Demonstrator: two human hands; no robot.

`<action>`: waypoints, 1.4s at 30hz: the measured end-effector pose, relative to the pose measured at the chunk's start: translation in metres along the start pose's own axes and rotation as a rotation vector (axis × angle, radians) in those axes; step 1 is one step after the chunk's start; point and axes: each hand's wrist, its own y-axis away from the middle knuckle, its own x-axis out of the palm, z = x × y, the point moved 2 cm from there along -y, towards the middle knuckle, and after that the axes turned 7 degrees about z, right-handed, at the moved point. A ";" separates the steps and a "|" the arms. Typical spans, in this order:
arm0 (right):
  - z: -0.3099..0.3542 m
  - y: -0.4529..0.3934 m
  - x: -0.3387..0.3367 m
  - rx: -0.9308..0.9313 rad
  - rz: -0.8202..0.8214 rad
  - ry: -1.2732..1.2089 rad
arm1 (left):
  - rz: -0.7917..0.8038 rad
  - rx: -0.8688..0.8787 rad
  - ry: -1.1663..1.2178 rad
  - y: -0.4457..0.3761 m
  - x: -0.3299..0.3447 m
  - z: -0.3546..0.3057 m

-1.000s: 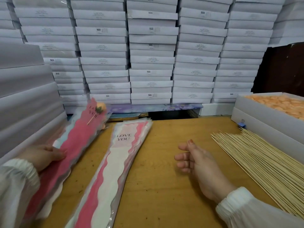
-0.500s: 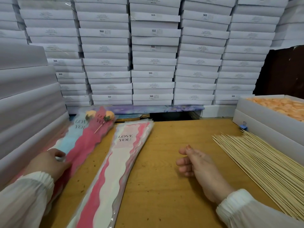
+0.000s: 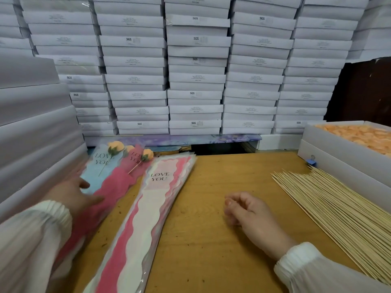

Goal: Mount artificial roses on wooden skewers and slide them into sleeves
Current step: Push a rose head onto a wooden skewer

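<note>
Left hand (image 3: 74, 195) flat, fingers spread, pressing on filled sleeves (image 3: 110, 178) at the desk's (image 3: 211, 229) left edge. Inside those, orange roses (image 3: 116, 146) on skewers, heads toward the far end. Just right of them, a stack of empty "LOVE YOU" sleeves (image 3: 148, 208). Right hand (image 3: 249, 216) resting on bare wood, fingers loosely curled, holding nothing. Loose skewers (image 3: 338, 214) heaped at right, beside a white box (image 3: 330, 149) of orange rose heads (image 3: 359, 134).
</note>
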 end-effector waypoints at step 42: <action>0.002 0.002 -0.056 0.229 -0.088 1.176 | 0.192 0.408 0.804 0.129 0.154 -0.131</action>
